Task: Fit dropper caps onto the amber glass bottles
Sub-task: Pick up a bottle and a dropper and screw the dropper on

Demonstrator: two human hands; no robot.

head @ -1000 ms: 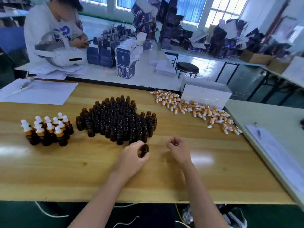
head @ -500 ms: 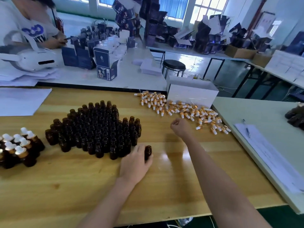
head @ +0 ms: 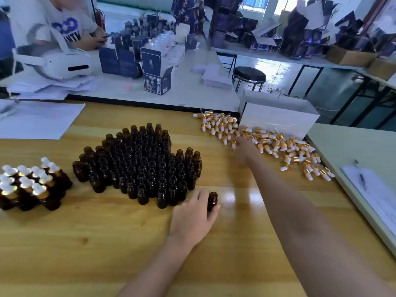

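**Hands.** The left hand [head: 192,217] grips 1 amber bottle [head: 212,201], fingers curled round its body; the bottle stands upright and uncapped on the wooden table [head: 85,243], just beside the near right corner of the block of open bottles [head: 141,163]. The right hand [head: 244,150] is at the near edge of the heap of dropper caps [head: 278,146]; it is motion-blurred, so it cannot be told whether its fingers are spread or pinching a cap.

**Hazards.** The caps lie loose and piled on each other; a hasty pick is likely to drag neighbours out or roll them toward the table's right edge. The open bottles stand packed and touching; a knock from the left wrist could topple several at once. A dropper entered off-axis could strike the bottle's rim; keep the bottle vertical.

**Surroundings.** The capped bottles [head: 32,185] stand grouped at the far left, well apart from the held bottle; a white box [head: 278,121] sits directly behind the caps and blocks access from the rear; a paper sheet [head: 377,194] with a pen [head: 362,179] lies on the adjoining surface at the right; the block of open bottles flanks the path between heap and held bottle on its left side.
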